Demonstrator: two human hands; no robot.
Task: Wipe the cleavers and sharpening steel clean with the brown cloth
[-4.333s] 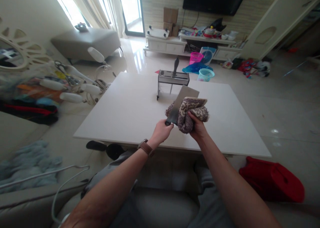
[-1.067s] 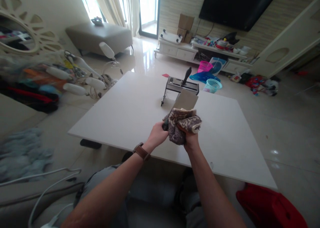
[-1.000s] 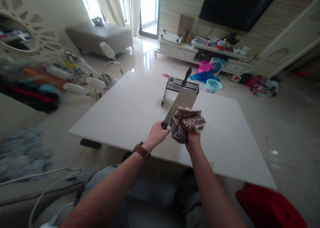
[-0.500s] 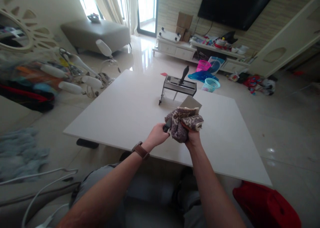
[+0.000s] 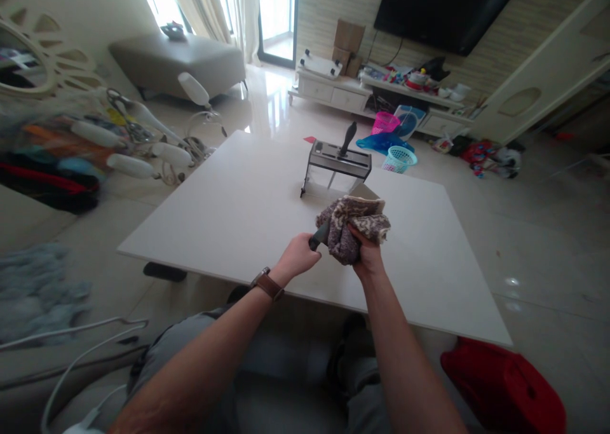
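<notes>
My left hand (image 5: 301, 254) is closed round the dark handle of a cleaver (image 5: 365, 192), held above the near side of the white table (image 5: 229, 211). A folded brown and cream towel (image 5: 350, 227) is wrapped about the blade, so just a flat grey corner shows beyond it. My right hand (image 5: 369, 256) grips the towel from below and from the right, pressing it on the blade. Behind them stands a knife block (image 5: 336, 167) with clear sides and a dark top, one black-handled knife upright in it.
A red piece (image 5: 309, 140) lies at the table's far edge. Beyond it on the floor are a pale blue basket (image 5: 399, 159), a pink basket (image 5: 385, 123) and a blue bag (image 5: 379, 143). A lamp (image 5: 171, 154) stands at the left; a red object (image 5: 505, 383) sits near right.
The towel has slid a little outward along the blade, hiding more of the grey corner and baring more of the handle end. My left hand stays on the handle.
</notes>
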